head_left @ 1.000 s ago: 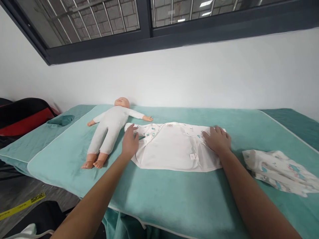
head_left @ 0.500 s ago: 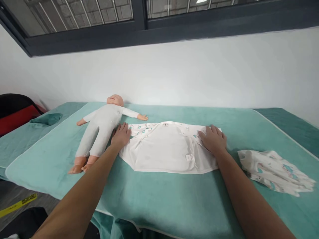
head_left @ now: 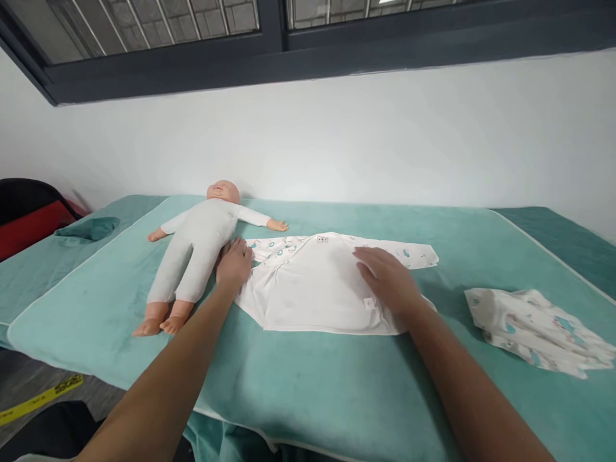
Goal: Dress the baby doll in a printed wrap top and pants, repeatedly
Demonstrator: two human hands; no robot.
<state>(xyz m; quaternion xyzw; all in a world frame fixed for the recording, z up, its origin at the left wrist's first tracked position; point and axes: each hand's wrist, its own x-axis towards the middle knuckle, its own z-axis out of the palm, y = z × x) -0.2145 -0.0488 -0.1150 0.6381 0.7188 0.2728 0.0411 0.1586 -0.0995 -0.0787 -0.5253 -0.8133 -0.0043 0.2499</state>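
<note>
Just drew right hand [head_left: 387,279], with loose fingers [head_left: 373,255], inward over the shirt [head_left: 308,292] beside the doll [head_left: 198,239], baring the far sleeve [head_left: 421,255], apparently spread flat; kept left hand [head_left: 234,263] unclenched on the nearer sleeve [head_left: 274,245].

Looks like a plain care-training room, though impossible to tell firmly from a home: furnished with a broad green-covered bed [head_left: 308,378] set against a white wall [head_left: 385,135], below a dark-framed window [head_left: 192,61] with bars [head_left: 166,20] behind the glass. Judged so from a baby doll [head_left: 199,231] lying face up at left, small garments [head_left: 312,289] laid at centre and right, and yellow marked tape [head_left: 38,402] across the grey floor [head_left: 22,367] at near left.
</note>
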